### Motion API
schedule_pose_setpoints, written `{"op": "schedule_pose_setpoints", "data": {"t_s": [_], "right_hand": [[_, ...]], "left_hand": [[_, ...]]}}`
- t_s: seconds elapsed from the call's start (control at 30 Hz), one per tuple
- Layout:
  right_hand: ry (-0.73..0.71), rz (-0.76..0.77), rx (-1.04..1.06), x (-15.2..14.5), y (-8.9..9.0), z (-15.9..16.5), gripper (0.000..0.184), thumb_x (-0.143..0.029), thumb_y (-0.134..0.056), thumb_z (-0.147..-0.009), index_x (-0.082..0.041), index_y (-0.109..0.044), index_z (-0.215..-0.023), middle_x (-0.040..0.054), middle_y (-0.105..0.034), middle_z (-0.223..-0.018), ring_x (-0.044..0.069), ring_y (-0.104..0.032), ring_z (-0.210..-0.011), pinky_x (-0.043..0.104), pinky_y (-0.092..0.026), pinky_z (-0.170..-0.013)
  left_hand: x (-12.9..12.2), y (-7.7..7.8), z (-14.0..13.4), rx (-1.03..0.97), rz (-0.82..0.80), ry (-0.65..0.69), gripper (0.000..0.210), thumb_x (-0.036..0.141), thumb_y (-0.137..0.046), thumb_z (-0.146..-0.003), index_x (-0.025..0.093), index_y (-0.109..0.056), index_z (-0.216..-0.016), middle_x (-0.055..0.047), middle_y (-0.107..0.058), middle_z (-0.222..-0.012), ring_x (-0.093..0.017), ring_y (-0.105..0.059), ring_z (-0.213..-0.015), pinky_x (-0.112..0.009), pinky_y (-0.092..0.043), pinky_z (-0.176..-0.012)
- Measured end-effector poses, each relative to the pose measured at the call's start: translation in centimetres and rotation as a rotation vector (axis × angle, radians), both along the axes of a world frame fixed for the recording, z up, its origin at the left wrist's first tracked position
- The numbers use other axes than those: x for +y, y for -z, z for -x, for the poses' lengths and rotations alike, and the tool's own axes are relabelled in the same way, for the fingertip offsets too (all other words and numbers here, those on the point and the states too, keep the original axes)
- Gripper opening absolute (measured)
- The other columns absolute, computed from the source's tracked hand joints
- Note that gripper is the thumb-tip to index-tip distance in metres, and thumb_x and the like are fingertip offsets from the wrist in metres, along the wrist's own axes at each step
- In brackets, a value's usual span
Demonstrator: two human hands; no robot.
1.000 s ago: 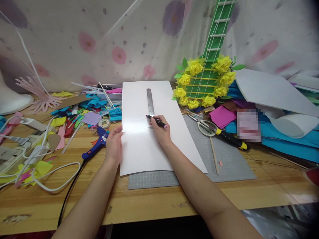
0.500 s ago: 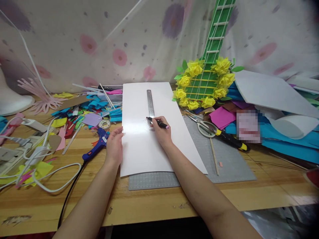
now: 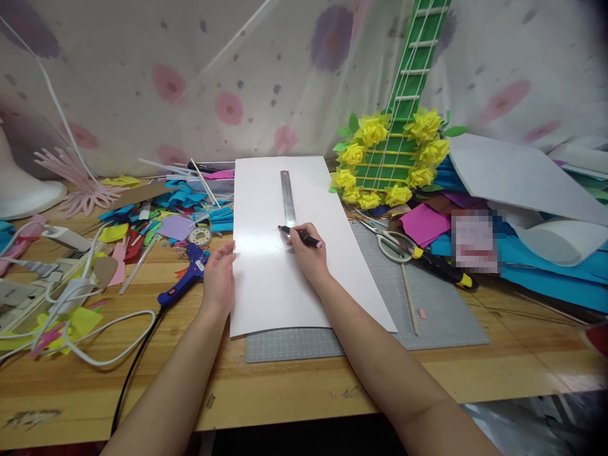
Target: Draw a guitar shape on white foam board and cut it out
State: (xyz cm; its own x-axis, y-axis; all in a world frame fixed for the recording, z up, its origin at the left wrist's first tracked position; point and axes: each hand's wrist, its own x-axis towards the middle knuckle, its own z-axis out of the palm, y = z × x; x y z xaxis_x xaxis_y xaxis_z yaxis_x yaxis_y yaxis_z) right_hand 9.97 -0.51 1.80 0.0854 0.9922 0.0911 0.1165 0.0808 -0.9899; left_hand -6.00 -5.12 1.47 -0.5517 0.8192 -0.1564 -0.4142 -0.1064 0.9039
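Observation:
My right hand (image 3: 310, 253) is closed around a dark marker pen (image 3: 304, 237) with a pink end. The pen lies slanted, its tip to the left, over a white sheet of board or paper (image 3: 294, 291). Below the ruler's near end, faint thin lines show on the sheet. A steel ruler (image 3: 285, 193) lies lengthwise on the sheet, just beyond the pen. Against the sheet's left edge rests my left hand (image 3: 219, 275), its fingers loosely bent and apart, holding nothing that I can see. Glare brightens the sheet between the hands.
Beneath the sheet lies a grey cutting mat (image 3: 441, 323), with scissors (image 3: 396, 247), a yellow-black cutter (image 3: 446, 269) and a thin stick (image 3: 408, 297). A blue glue gun (image 3: 187, 277) lies left. A flower-trimmed green paper guitar (image 3: 389, 168) stands behind. Colored scraps and cords cover the left.
The pen tip has shifted very slightly on the sheet. Both hands, the sheet and the ruler stay nearly where they were; the whole view has drifted a little.

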Motion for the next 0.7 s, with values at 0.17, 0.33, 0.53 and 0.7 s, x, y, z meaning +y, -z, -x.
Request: {"op": "schedule_pose_setpoints", "data": {"t_s": [0.17, 0.33, 0.53, 0.7], "right_hand": [[-0.083, 0.010, -0.030, -0.49, -0.17, 0.04, 0.019, -0.042, -0.050, -0.076, -0.024, -0.055, -0.075, -0.0023, -0.063, -0.069, 0.014, -0.058, -0.071, 0.026, -0.047, -0.061], [0.001, -0.007, -0.009, -0.10, 0.01, 0.04, 0.021, -0.045, -0.050, -0.076, -0.025, -0.055, -0.079, -0.0030, -0.063, -0.070, 0.013, -0.058, -0.072, 0.026, -0.047, -0.062], [-0.061, 0.009, -0.023, -0.46, -0.06, 0.23, 0.019, -0.043, -0.051, -0.076, -0.024, -0.056, -0.077, -0.0036, -0.062, -0.069, 0.013, -0.058, -0.071, 0.026, -0.046, -0.062], [-0.202, 0.004, -0.037, -0.98, -0.22, 0.03, 0.017, -0.038, -0.051, -0.076, -0.022, -0.056, -0.073, -0.0024, -0.063, -0.066, 0.013, -0.056, -0.068, 0.027, -0.044, -0.062]], "left_hand": [[0.01, 0.02, -0.02, 0.005, -0.010, 0.003, 0.013, 0.010, -0.058, -0.058, 0.019, -0.059, -0.066, -0.002, -0.063, -0.086, -0.018, -0.056, -0.101, -0.031, -0.042, -0.092], [-0.01, -0.02, -0.04, -0.008, -0.006, 0.006, 0.014, 0.010, -0.058, -0.057, 0.019, -0.060, -0.067, -0.001, -0.063, -0.084, -0.018, -0.057, -0.100, -0.031, -0.042, -0.091], [-0.01, 0.02, -0.06, -0.007, -0.006, 0.001, 0.013, 0.011, -0.059, -0.056, 0.019, -0.059, -0.066, -0.001, -0.063, -0.083, -0.017, -0.057, -0.097, -0.031, -0.042, -0.091], [0.00, 0.10, -0.01, -0.005, -0.028, 0.002, 0.012, 0.012, -0.059, -0.057, 0.019, -0.059, -0.067, -0.001, -0.063, -0.083, -0.018, -0.057, -0.098, -0.031, -0.041, -0.091]]}}
